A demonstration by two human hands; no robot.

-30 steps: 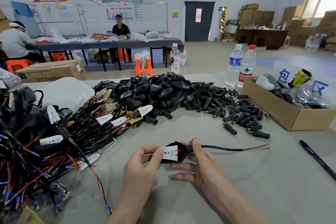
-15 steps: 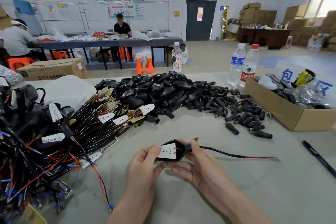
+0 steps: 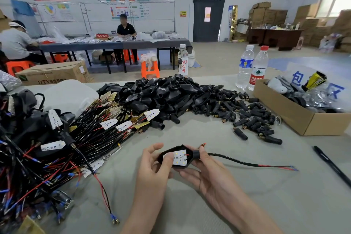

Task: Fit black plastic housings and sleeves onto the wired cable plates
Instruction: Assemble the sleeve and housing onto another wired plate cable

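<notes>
This is a factory assembly workshop: heaps of black plastic housings and wired cable plates cover the desk, workers sit on orange stools at a second long desk, and stacked cartons and wall charts stand behind.

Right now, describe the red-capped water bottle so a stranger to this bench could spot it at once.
Start at the cardboard box on the right of the table. Two clear bottles stand at its far left corner. The red-capped bottle is the one nearer the box, with a red and white label; its neighbour, the blue-labelled bottle, has a white cap.
</notes>
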